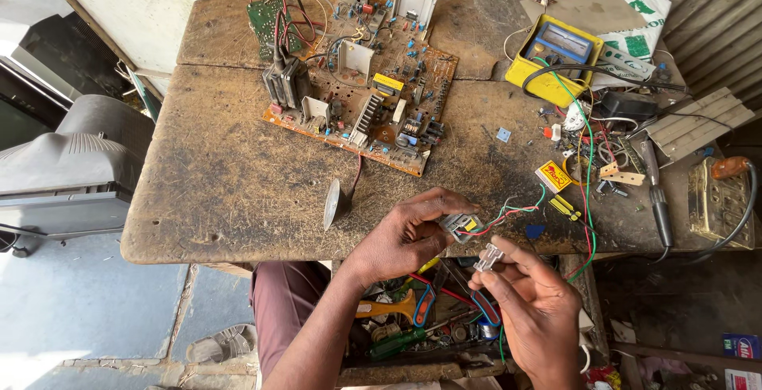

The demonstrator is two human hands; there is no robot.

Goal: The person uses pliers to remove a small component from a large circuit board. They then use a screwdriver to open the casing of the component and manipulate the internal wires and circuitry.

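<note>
My left hand (pixel 405 235) grips a small grey and yellow component (pixel 462 225) with thin red, white and green wires (pixel 508 214) running off to the right. Just below it, my right hand (pixel 532 299) pinches a small clear plastic connector (pixel 489 257) between thumb and fingers. Both hands hover at the near edge of a worn wooden table (pixel 238 184). A large brown circuit board (pixel 373 88) with many parts lies on the table farther back.
A yellow multimeter (pixel 556 49), a soldering iron (pixel 659 192), a small yellow box (pixel 553 176) and loose parts lie at the right. An open drawer of tools (pixel 421 318) sits under my hands. A grey television casing (pixel 71 164) stands at left.
</note>
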